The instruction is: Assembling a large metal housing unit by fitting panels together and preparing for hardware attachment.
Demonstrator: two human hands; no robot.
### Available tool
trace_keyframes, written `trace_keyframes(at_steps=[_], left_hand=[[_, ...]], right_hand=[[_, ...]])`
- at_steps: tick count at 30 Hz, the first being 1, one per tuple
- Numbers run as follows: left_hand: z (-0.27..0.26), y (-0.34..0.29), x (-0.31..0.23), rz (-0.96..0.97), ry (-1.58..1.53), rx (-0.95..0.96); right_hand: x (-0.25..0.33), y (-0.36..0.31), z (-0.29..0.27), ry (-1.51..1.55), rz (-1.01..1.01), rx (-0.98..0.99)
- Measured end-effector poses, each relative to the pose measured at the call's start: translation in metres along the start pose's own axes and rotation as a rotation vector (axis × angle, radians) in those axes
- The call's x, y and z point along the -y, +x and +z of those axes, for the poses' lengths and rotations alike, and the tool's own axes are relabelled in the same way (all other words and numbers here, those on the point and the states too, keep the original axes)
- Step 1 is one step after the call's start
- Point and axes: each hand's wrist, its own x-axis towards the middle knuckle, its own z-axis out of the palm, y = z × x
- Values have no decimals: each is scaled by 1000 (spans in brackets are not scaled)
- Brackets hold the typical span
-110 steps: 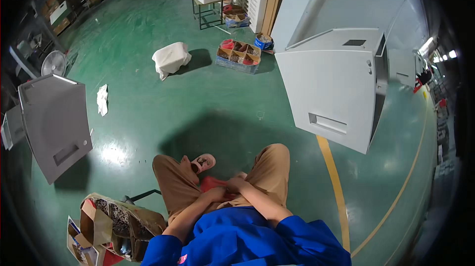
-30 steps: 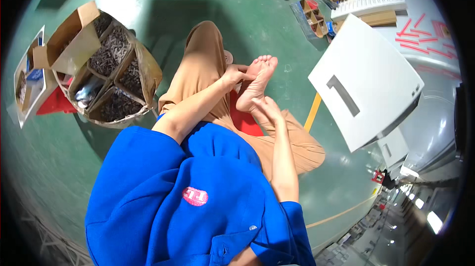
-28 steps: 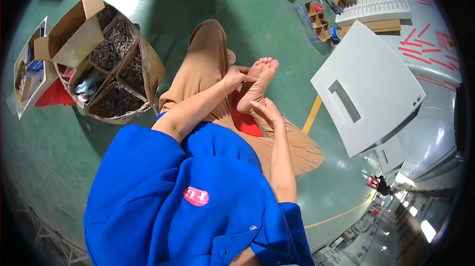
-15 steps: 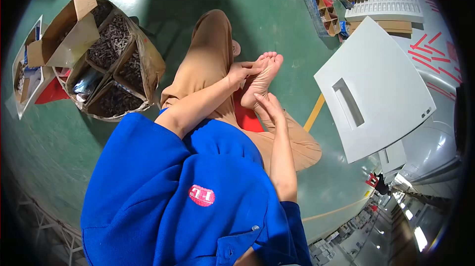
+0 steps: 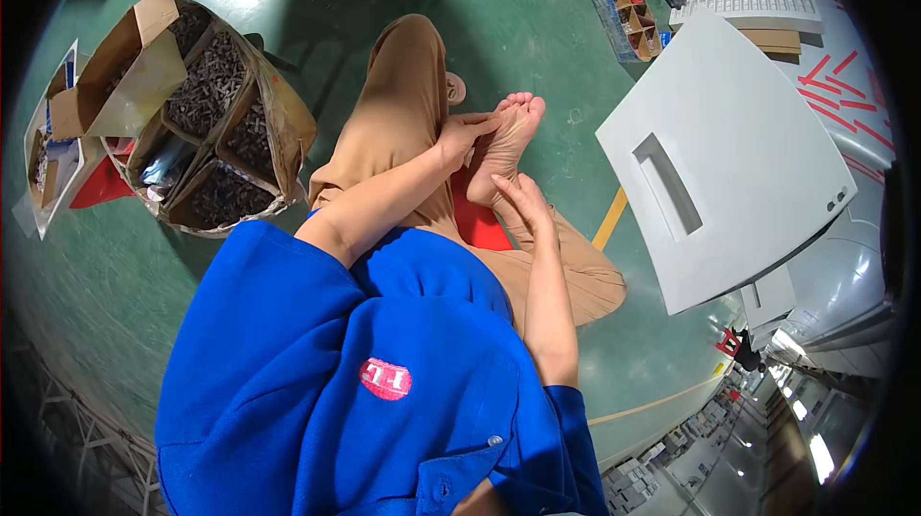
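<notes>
A bare foot [image 5: 506, 149] is turned sole up across my lap, its toes pointing away from me. My left hand [image 5: 462, 139] grips it near the ball, fingers closed along the side and edge of the sole. Around the heel, my right hand [image 5: 527, 202] is cupped, its fingers pressed to the skin and partly hidden. I wear tan trousers [image 5: 403, 104] and a blue short-sleeved shirt [image 5: 422, 343]. Something red [image 5: 482, 226] shows between my legs, below the foot. Past my bent knee lies a pale pink shoe [image 5: 456, 88], partly hidden.
To the left stands a divided container [image 5: 305, 128] full of small dark pieces, with an open cardboard box [image 5: 144, 94] beside it. A white panel [image 5: 739, 161] with a recessed slot rises at the right. Farther back is a compartmented box [image 5: 614, 22] on the green floor [image 5: 537, 36].
My left hand has shifted slightly along the sole toward the toes, and its fingers reach less far across it. The right hand stays at the heel. The whole view has shifted a little.
</notes>
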Motion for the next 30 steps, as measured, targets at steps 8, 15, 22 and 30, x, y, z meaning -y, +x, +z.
trace_keyframes(at_steps=[8,15,22,30], left_hand=[[5,-4,-4,24,36,-61],[-5,15,12,-71,12,-155],[2,9,6,-7,-79,-118],[2,8,8,8,-3,-77]], right_hand=[[3,-3,-1,-59,57,-44],[-4,0,-3,-66,35,-32],[-3,-2,-7,-44,36,-9],[-9,-3,-5,-65,54,-47]])
